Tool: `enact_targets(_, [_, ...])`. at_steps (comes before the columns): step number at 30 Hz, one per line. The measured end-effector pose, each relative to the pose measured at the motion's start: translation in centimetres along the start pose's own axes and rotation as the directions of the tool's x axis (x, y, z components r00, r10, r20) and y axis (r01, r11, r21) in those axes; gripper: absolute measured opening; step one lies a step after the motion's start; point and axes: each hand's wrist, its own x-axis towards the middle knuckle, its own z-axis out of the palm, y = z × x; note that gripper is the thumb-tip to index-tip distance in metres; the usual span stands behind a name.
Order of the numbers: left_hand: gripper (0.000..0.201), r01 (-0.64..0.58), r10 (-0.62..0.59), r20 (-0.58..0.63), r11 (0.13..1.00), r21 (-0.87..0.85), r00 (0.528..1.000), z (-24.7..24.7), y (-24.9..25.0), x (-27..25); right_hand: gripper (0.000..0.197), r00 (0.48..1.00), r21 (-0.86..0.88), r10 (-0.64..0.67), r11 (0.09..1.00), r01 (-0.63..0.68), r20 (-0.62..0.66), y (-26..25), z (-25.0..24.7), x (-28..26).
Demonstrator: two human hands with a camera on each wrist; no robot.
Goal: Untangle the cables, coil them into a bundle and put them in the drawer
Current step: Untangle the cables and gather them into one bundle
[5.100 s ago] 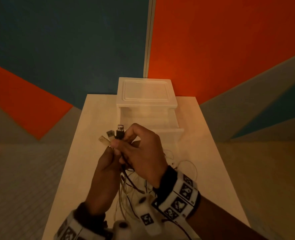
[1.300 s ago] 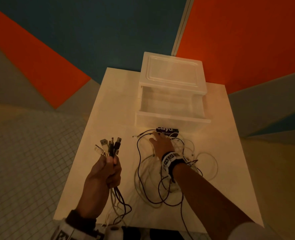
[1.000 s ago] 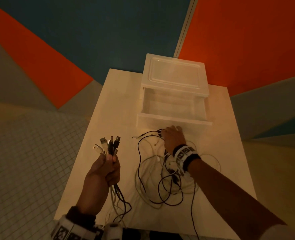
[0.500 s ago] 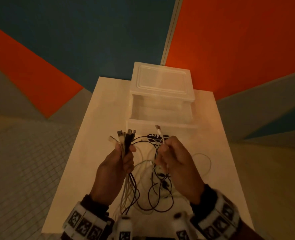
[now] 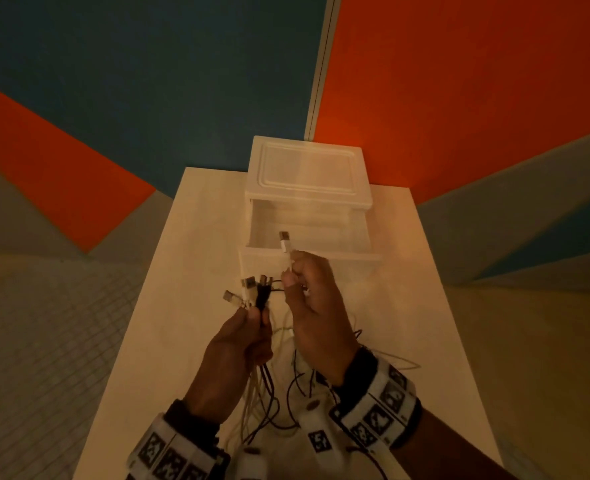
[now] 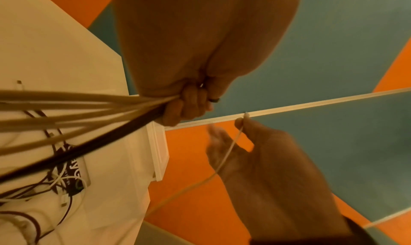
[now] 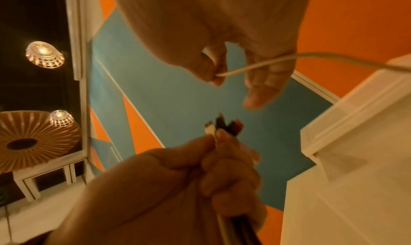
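- Left hand (image 5: 239,344): fingers curled tight round a gathered bunch of cables (image 5: 256,386), plug ends (image 5: 252,289) fanned out above the fist, cords hanging below toward the table (image 5: 189,271)
- Right hand (image 5: 316,306): thumb and forefinger pinched on one white cable (image 5: 288,258) just under its plug, other fingers loosely curled, plug pointing up in front of the drawer (image 5: 307,233)
- White cable held near the bunch, plug not yet level with the others, apart from the left fist
- Drawer: pulled out of the white plastic box (image 5: 307,174) at the far end of the table, nothing visible inside
- Remaining loose cables (image 6: 55,182): black and white strands looped over each other on the table below the hands, beside a small dark item with lettering
- Progress, judged: plug ends mostly collected in one grip, one more about to be added; strands below apparently not fully untangled
- Left to do: free the crossed loops, coil into one bundle, place in the drawer; no coil formed yet
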Motion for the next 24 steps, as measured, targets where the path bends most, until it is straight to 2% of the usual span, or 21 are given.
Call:
enact_targets(2, [0.033, -0.029, 0.028, -0.047, 1.0, -0.012, 0.999, 0.0, 0.2, 0.4, 0.009, 0.999, -0.102, -0.023, 0.995, 0.019, -0.041, -0.5, -0.6, -0.3])
enact_targets(6, [0.037, -0.059, 0.055, -0.066, 0.996, -0.064, 0.996, 1.1, 0.0, 0.8, 0.016, 0.991, -0.199, 0.044, 0.98, -0.019, 0.123, 0.1, -0.8, -1.3])
enact_targets(9, [0.044, -0.072, 0.063, -0.089, 0.992, -0.101, 0.994, 1.8, -0.3, 0.8, 0.021, 0.995, -0.092, 0.051, 0.995, -0.043, 0.081, 0.5, -0.6, -2.0])
enact_targets(11, [0.053, -0.074, 0.063, -0.102, 0.991, -0.112, 0.993, 2.0, -0.4, 0.7, 0.015, 0.996, 0.033, 0.08, 0.996, -0.081, 0.044, 0.5, -0.3, -2.3])
enact_targets(13, [0.05, -0.064, 0.049, -0.109, 0.989, -0.137, 0.993, 1.9, -0.6, 0.8, 0.008, 0.993, 0.089, 0.122, 0.989, -0.122, 0.011, 0.4, 0.2, -2.5])
enact_targets(18, [0.044, -0.065, 0.058, -0.078, 0.993, -0.096, 0.995, 2.7, -0.7, 0.4, 0.009, 0.987, 0.083, 0.134, 0.988, -0.127, -0.09, 0.7, 1.1, -2.9])
enact_targets(22, [0.052, -0.087, 0.081, -0.113, 0.995, -0.047, 0.99, 2.2, -0.9, 0.7, 0.009, 0.989, 0.1, 0.13, 0.987, -0.123, -0.067, 1.0, 1.0, -2.9])
enact_targets(24, [0.051, -0.106, 0.101, -0.136, 0.994, -0.025, 0.986, 2.2, -0.8, 0.7, 0.009, 0.995, 0.098, 0.098, 0.99, -0.097, -0.013, 1.4, 0.9, -3.0])
